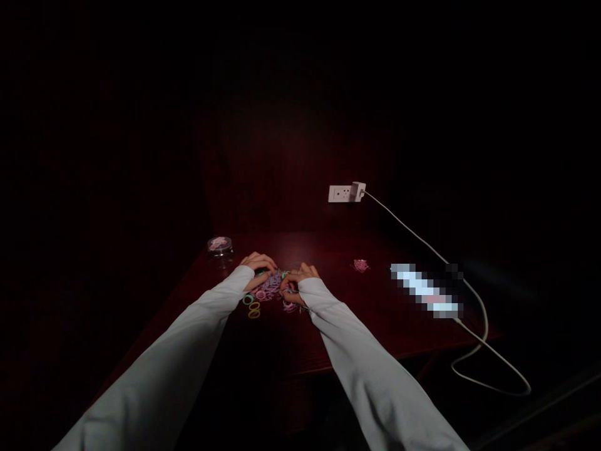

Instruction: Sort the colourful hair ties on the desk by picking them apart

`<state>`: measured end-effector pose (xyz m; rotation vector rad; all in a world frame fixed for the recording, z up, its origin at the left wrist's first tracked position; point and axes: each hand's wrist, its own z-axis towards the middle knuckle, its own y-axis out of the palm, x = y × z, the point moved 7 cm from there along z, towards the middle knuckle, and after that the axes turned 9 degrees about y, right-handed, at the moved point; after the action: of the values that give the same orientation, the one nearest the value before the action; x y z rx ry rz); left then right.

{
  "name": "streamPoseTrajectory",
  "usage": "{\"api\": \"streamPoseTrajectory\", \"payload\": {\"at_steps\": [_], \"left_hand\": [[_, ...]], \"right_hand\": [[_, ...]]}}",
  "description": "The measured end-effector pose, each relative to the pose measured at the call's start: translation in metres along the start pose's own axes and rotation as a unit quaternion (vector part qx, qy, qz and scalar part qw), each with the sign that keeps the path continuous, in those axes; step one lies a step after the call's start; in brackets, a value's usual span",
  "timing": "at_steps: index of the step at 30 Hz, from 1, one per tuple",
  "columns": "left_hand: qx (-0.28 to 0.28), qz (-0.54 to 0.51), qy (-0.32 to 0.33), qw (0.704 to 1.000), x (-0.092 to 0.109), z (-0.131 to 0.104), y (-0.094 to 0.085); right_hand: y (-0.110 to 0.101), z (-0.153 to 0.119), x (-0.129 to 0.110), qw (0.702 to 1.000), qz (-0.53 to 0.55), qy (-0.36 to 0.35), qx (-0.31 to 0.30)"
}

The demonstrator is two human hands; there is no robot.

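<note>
On the dark red table [357,316] in the head view, a pile of coloured bands [271,289] lies between left hand [256,262] and right hand [302,274], fingers half curled against it; whether either grips any, I cannot tell. A clear jar [220,250] stands left of them.

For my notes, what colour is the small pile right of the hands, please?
The small pile is pink (head view).

A white charger [359,190] sits in the outlet [339,194], its cable [406,226] running to a pixelated device [422,290].
</note>
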<state>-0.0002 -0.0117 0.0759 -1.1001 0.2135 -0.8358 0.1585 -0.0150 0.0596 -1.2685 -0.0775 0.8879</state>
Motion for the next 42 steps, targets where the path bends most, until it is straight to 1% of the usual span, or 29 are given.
{"api": "streamPoseTrajectory", "payload": {"at_steps": [10, 17, 20, 23, 28, 33, 38, 42], "left_hand": [[0.023, 0.003, 0.012, 1.000, -0.001, 0.001, 0.000], [0.024, 0.001, 0.017, 1.000, -0.001, 0.001, 0.000], [0.024, 0.002, 0.014, 1.000, -0.001, 0.001, -0.001], [0.026, 0.004, 0.012, 1.000, 0.000, 0.001, -0.001], [0.026, 0.004, 0.015, 1.000, -0.001, 0.001, 0.000], [0.024, -0.011, 0.014, 1.000, -0.009, 0.001, 0.006], [0.022, -0.029, 0.021, 0.999, -0.021, 0.001, 0.012], [0.027, -0.026, 0.023, 0.999, -0.018, 0.001, 0.011]], "right_hand": [[0.006, 0.003, -0.001, 0.999, 0.039, 0.002, -0.013], [0.004, 0.002, 0.002, 0.997, 0.067, 0.022, 0.004], [0.004, 0.001, 0.003, 0.998, 0.063, 0.028, -0.006], [0.004, -0.001, 0.002, 0.999, 0.044, 0.019, -0.011], [0.003, -0.003, -0.001, 0.999, 0.035, 0.009, -0.008], [0.005, -0.003, -0.001, 0.999, 0.045, 0.016, -0.001], [0.007, 0.000, 0.004, 0.996, 0.083, 0.037, 0.004], [0.005, 0.004, 0.008, 0.993, 0.101, 0.063, 0.024]]}}
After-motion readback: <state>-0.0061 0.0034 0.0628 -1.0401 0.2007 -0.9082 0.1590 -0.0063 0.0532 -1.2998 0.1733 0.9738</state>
